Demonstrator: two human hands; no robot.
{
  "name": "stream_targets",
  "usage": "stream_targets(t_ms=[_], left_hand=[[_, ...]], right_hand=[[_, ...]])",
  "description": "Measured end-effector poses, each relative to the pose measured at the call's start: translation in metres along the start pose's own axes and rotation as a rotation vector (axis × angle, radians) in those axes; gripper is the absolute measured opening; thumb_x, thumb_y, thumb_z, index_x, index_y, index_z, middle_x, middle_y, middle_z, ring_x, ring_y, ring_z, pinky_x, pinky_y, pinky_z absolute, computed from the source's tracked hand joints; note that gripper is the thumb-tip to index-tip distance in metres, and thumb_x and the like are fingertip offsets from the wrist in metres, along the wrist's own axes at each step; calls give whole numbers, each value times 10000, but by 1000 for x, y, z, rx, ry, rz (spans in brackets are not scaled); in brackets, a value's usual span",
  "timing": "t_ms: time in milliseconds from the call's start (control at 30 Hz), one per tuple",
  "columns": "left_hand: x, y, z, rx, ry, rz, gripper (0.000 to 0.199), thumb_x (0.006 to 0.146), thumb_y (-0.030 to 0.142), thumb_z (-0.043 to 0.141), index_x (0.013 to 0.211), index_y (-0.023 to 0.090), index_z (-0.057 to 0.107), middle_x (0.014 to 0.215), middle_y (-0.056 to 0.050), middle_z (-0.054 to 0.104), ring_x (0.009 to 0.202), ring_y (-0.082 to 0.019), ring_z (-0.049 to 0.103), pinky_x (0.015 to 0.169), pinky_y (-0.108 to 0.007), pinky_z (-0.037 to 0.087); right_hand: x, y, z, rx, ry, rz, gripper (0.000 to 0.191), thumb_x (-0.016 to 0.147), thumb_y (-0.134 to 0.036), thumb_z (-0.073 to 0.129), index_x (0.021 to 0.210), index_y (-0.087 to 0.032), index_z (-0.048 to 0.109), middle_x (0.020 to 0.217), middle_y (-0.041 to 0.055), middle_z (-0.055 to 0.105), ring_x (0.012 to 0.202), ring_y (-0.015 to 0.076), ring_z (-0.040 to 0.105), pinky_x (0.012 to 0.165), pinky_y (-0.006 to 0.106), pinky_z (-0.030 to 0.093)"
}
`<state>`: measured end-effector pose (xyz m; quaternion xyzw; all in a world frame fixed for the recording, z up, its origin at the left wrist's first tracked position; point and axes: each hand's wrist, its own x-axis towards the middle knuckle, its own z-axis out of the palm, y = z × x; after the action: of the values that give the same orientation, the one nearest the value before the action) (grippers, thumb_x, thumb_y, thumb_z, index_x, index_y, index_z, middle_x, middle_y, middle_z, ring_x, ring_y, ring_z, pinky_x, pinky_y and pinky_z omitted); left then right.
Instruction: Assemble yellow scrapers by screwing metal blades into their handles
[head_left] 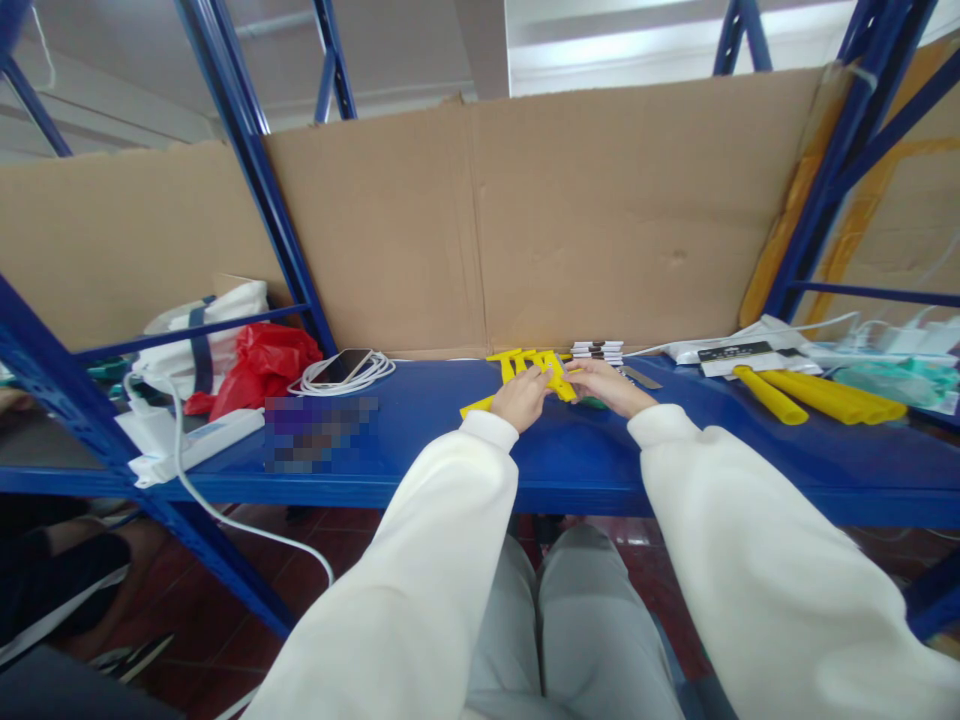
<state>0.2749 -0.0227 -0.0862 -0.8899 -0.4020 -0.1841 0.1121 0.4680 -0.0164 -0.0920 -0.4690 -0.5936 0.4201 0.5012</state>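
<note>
My left hand (522,399) and my right hand (609,387) meet over the blue shelf top, both with fingers closed on a yellow plastic piece (559,380). Its exact kind is too small to tell, and my fingers cover part of it. Just behind my left hand lie several yellow T-shaped pieces (512,363). A yellow strip or tube (476,407) sticks out to the left from beneath that hand. Something green (594,403) shows partly under my right hand. Behind the right hand rests a small stack of white and black packets (598,350), with a flat grey strip (640,377) beside it.
To the right lie yellow tubes (817,395) and a white-and-black package (739,356). A coiled white cable (345,374) with a phone, a red bag (262,362) and a power strip (214,440) are at left. Cardboard (600,210) walls the back between blue posts. Another person's leg shows lower left.
</note>
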Motion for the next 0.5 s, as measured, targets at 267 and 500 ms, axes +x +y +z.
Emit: stream_targets(t_ms=[267, 500], left_hand=[[0, 0, 1, -8, -8, -18, 401, 1076, 172, 493, 1451, 138, 631, 1413, -201, 693, 1267, -283, 719, 1072, -389, 587], [1, -2, 4, -48, 9, -12, 350, 1065, 173, 515, 1402, 164, 607, 1406, -191, 704, 1262, -290, 719, 1046, -415, 598]], right_hand=[[-11, -10, 3, 40, -128, 114, 195, 900, -213, 794, 743, -178, 682, 606, 47, 711, 489, 132, 621, 463, 209, 518], [-10, -9, 2, 20, -138, 108, 212, 897, -220, 806, 727, -175, 686, 609, 44, 719, 479, 122, 606, 465, 202, 517]])
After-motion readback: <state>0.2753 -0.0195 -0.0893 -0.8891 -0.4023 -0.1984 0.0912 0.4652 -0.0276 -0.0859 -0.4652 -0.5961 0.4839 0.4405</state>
